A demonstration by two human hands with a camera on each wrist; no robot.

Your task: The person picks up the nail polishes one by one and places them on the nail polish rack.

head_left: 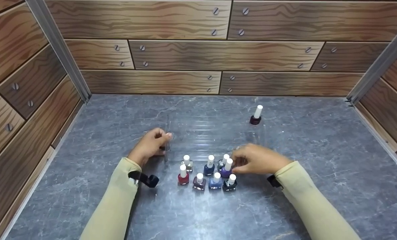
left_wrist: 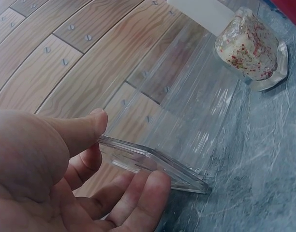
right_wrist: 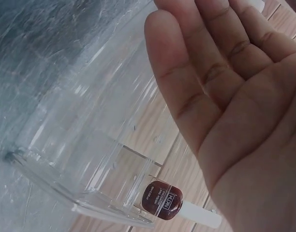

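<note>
A clear plastic stepped rack (head_left: pixel 203 136) stands on the table. My left hand (head_left: pixel 151 143) pinches its left side panel (left_wrist: pixel 155 157) between thumb and fingers. Several white-capped nail polish bottles cluster at its front: red (head_left: pixel 183 179), glitter-flecked (left_wrist: pixel 257 53), dark blue (head_left: pixel 209 169), plum (head_left: pixel 199 184), light blue (head_left: pixel 215 183) and near-black (head_left: pixel 230 185). Beside the purple bottle (head_left: pixel 225 172) is my right hand (head_left: pixel 260 158), its fingers extended in the right wrist view; another bottle (head_left: pixel 221 164) is partly hidden behind the purple one. Whether the right fingertips touch either bottle is unclear.
A dark red nail polish bottle (head_left: pixel 255 119) stands apart, behind the rack's right end. Wood-patterned panels (head_left: pixel 198 55) enclose the grey marbled table (head_left: pixel 318 140) at the back and both sides.
</note>
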